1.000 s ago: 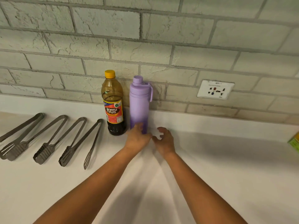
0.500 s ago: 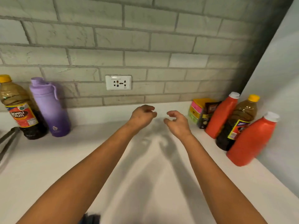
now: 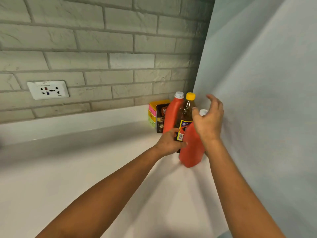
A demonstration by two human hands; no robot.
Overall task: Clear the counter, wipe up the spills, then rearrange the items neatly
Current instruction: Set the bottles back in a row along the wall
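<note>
In the right corner of the white counter (image 3: 85, 169) stand three bottles close together. My left hand (image 3: 169, 143) grips the lower part of the brown bottle (image 3: 186, 115), which has a yellow cap. In front of it stands a red bottle (image 3: 192, 148) with a white cap. My right hand (image 3: 208, 122) hovers around that cap with its fingers spread and curved, holding nothing. A second red bottle (image 3: 171, 115) with a white cap stands behind, to the left of the brown one.
A dark packet (image 3: 161, 117) and a stack of yellow, pink and green packs (image 3: 152, 112) sit against the brick wall beside the bottles. A wall socket (image 3: 48, 90) is at the left. A pale panel (image 3: 257, 100) closes off the counter on the right.
The view swung right, away from the purple flask and tongs. Both hands travelled to the corner; the left took hold of the brown bottle and the right rose over the near red bottle.
</note>
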